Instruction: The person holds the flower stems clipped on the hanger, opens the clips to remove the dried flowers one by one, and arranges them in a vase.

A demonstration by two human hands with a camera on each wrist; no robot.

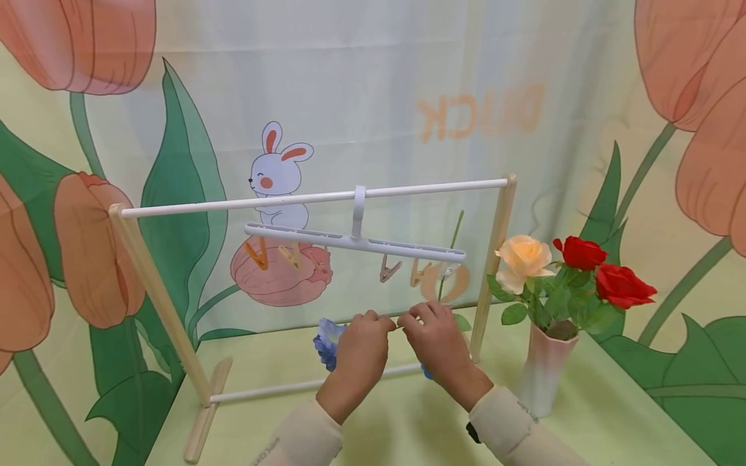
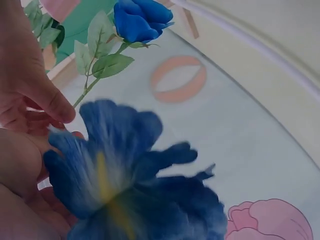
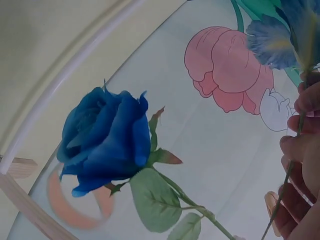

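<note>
My left hand [image 1: 364, 343] grips a blue iris [image 2: 115, 175] with a yellow streak; its thin green stem [image 3: 287, 175] runs along the curled fingers. My right hand [image 1: 434, 340] is close beside it, thumb and fingers pinched on the iris stem, the fingertips of both hands nearly meeting. Behind the right hand a blue rose [image 3: 107, 140] hangs head down, its stem [image 1: 458, 226] passing up through a whitish clip [image 1: 447, 272] at the right end of a white hanger [image 1: 350, 243]. The right hand hides part of the rose in the head view.
The hanger hooks over the white top rod [image 1: 233, 204] of a wooden-sided rack and tilts down rightward. Several other clips, such as an orange clip [image 1: 257, 254], hang from it. Right of the rack a pink-white vase [image 1: 544, 375] holds red and peach roses.
</note>
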